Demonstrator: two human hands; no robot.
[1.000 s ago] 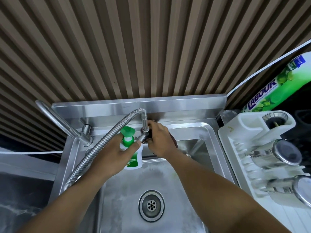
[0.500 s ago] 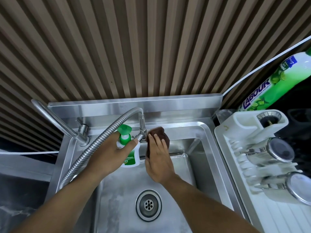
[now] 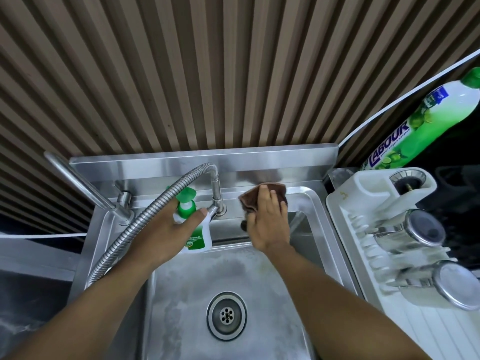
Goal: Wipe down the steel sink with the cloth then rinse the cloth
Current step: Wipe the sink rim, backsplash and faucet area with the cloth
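Cloth (image 3: 250,201), brown and rumpled, lies on the back ledge of the stainless steel sink (image 3: 310,201), just right of the ribbed flexible steel tap hose (image 3: 155,206). Your right hand (image 3: 268,222) presses it flat, fingers straight and spread on top. Your left hand (image 3: 166,231) holds the green-and-white plastic pump bottle (image 3: 198,236) at the tap base, thumb curled across its front, other fingers hidden. Round steel drain (image 3: 226,315) sits below, between your forearms. White plastic dish rack (image 3: 363,183) stands just beside the sink's right rim.

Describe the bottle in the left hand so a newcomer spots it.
At the steel sink, back edge, beside the hose tap, the left hand grips a small pump bottle. Unlike the big LABOUR bottle far right, it is white with a green top.
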